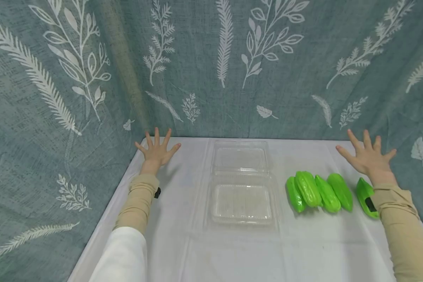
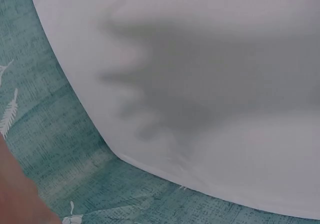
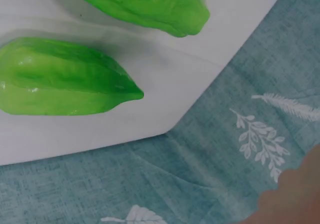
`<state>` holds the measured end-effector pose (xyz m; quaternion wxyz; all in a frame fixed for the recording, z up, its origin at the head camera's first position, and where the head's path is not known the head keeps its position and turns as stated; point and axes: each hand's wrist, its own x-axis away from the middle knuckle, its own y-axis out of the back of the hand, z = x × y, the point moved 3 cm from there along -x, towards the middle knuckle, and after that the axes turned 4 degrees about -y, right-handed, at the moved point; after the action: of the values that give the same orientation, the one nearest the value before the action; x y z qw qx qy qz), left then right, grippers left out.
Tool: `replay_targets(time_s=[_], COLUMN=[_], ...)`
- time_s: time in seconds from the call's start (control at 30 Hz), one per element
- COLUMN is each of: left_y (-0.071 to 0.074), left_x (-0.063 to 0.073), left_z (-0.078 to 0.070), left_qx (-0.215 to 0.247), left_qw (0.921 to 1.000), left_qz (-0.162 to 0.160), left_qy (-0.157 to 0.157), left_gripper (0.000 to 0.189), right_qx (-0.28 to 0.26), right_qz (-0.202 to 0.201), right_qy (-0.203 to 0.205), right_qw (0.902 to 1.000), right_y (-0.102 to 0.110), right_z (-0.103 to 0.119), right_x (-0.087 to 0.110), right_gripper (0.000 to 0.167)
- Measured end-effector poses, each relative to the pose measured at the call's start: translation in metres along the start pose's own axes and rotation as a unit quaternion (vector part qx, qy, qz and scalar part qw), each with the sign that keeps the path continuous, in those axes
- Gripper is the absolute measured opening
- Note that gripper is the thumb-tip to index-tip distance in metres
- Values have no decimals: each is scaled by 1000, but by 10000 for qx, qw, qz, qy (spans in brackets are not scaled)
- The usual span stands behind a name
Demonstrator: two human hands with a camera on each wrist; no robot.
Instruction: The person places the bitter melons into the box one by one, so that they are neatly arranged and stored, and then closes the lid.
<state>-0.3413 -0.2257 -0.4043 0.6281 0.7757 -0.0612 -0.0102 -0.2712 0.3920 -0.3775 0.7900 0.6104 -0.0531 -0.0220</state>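
Observation:
My left hand [image 1: 156,152] is held over the far left corner of the table, fingers spread wide, holding nothing. Its shadow falls on the white cloth in the left wrist view. Over the far right corner, my right hand [image 1: 368,156] has its fingers fanned out and holds nothing either. Nearest to it lies a glossy green ridged vegetable [image 1: 364,196] with a pointed tip, partly covered by the right wrist in the head view. Several similar green vegetables [image 1: 308,188] lie side by side just left of it. Between the hands sits a clear plastic clamshell box [image 1: 241,203], its lid laid back.
A white cloth [image 1: 232,258] covers the table. Blue-green curtains [image 1: 204,58] with white leaf prints rise right behind the table's back edge and along its left and right sides.

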Motion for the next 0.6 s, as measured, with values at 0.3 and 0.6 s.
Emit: replay_targets(time_s=[0.3,0.6], left_y=[-7,-14], left_x=[2,4], left_z=[-6,-15], left_qx=[82,330], left_qw=[9997,9985], left_qz=[112,155], left_qy=[-192,-400], left_gripper=[81,77], right_qx=[49,62], right_qz=[-8,18], right_qy=[86,193], right_qw=[10000,9998], right_y=[-4,-10], right_z=[1,6], right_x=[4,12], right_gripper=[84,84])
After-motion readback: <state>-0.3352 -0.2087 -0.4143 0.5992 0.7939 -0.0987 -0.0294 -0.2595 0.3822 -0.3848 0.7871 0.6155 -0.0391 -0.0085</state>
